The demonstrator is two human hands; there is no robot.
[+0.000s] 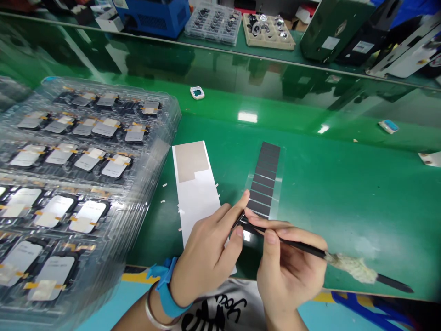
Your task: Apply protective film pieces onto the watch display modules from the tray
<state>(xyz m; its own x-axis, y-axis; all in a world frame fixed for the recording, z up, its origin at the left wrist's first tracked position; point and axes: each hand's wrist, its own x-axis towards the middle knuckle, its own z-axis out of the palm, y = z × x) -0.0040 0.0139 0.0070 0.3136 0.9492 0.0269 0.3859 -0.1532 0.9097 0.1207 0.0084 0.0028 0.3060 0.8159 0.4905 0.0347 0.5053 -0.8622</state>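
Note:
My left hand [213,241], with a blue band at its wrist, is closed in a pinch around a small dark piece [237,222], mostly covered by the fingers. In my right hand [292,262] is a thin black stick-like tool [303,247] with a pale fuzzy wrap around its rear part. Its front end meets the dark piece between my fingertips. Just beyond the fingers lies a clear sheet with black rectangular strips [263,181]. Under and beside my left hand is a white backing sheet [196,197], with beige film on its far end.
Stacked clear plastic trays [138,184] at left hold several silver-backed watch-like modules. A small white-framed part [197,93] lies toward the back, another [388,126] at right. The raised shelf carries a blue box [155,18], a clear parts tray [213,23] and a beige tray [268,39].

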